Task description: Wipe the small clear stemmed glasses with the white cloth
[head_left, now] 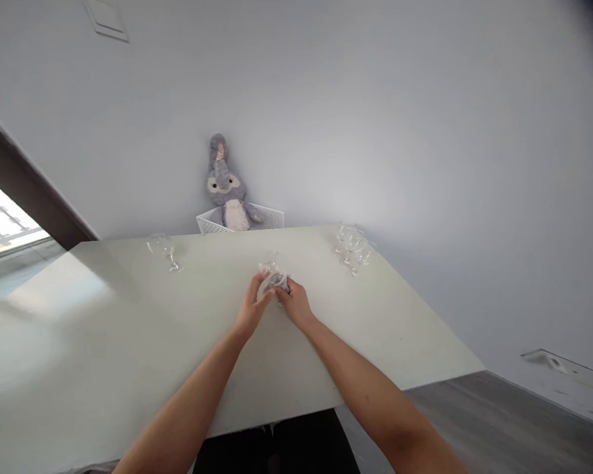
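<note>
My right hand (296,303) is closed around the side of a small round cup-like thing (278,280), greyish and see-through with a pale rim. From the other side my left hand (252,309) curves about it, thumb near the rim and index finger reaching forward. Its lower part is hidden by my fingers, so its exact kind is unclear. Just beyond the fingertips is a clear glass piece (269,266), faint against the tabletop; I cannot tell if it is joined to what I hold.
On the white table (178,355), one clear stemmed glass (167,250) stands at back left. Several clear stemmed glasses (352,247) cluster at back right. Behind the back edge, a grey plush rabbit (227,187) sits in a white perforated basket (269,217) against the wall.
</note>
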A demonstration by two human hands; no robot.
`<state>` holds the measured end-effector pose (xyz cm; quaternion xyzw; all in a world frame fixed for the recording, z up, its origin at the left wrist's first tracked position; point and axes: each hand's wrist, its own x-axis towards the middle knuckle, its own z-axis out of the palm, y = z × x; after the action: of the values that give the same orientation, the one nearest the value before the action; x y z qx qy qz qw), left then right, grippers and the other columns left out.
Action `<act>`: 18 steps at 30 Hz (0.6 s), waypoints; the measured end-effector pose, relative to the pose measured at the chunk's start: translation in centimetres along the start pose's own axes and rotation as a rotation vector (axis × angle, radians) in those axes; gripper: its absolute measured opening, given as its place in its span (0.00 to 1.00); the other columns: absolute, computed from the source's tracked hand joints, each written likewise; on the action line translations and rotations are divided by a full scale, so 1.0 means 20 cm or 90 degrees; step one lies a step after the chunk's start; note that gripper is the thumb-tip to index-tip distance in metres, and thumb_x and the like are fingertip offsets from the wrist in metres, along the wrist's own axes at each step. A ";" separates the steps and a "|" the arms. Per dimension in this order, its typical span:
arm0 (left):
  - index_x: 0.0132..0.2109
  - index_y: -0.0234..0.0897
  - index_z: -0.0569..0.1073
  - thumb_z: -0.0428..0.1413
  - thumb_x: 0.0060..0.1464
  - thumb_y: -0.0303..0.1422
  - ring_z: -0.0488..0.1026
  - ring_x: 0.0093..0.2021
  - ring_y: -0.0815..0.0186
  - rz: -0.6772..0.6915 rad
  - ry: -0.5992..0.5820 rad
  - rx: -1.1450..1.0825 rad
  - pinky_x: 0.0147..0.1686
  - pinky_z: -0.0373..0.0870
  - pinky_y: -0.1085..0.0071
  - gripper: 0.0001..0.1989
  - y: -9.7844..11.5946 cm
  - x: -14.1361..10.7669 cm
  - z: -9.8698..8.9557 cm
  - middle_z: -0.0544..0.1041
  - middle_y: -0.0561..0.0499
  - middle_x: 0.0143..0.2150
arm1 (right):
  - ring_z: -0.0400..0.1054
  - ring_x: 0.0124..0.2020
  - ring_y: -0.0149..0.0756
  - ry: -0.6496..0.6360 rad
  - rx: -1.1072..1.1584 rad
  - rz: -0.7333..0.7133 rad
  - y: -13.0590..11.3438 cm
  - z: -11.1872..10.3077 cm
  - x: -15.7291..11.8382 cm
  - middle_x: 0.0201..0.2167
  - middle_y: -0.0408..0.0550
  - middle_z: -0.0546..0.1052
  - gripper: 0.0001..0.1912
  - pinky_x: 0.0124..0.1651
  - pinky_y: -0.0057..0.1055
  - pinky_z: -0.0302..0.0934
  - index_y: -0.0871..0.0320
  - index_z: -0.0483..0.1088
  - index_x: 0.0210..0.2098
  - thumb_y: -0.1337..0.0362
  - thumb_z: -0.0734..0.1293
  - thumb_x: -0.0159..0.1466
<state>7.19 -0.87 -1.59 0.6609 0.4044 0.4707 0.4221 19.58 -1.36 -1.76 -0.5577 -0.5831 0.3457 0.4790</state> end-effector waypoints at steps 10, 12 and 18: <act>0.45 0.36 0.63 0.56 0.39 0.50 0.70 0.44 0.54 -0.152 -0.127 -0.346 0.39 0.66 0.59 0.29 0.05 0.03 -0.12 0.73 0.39 0.43 | 0.63 0.25 0.31 -0.388 0.446 0.183 -0.06 0.03 -0.08 0.23 0.43 0.69 0.17 0.30 0.29 0.58 0.61 0.65 0.29 0.53 0.68 0.48; 0.44 0.37 0.64 0.54 0.35 0.55 0.69 0.46 0.51 -0.130 -0.192 -0.396 0.41 0.65 0.56 0.33 0.06 0.00 -0.14 0.74 0.40 0.38 | 0.64 0.26 0.32 -0.479 0.559 0.210 -0.06 0.05 -0.13 0.25 0.45 0.70 0.19 0.31 0.31 0.60 0.60 0.65 0.30 0.53 0.69 0.47; 0.43 0.38 0.65 0.53 0.40 0.52 0.71 0.42 0.55 -0.139 -0.140 -0.408 0.40 0.66 0.58 0.27 0.05 0.00 -0.15 0.74 0.43 0.39 | 0.65 0.29 0.35 -0.460 0.508 0.213 -0.07 0.05 -0.13 0.28 0.46 0.70 0.18 0.30 0.33 0.61 0.59 0.64 0.33 0.51 0.64 0.53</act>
<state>4.45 -0.64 0.02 0.4944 0.2566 0.4514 0.6971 17.87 -3.99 -1.16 -0.2646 -0.4377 0.7797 0.3613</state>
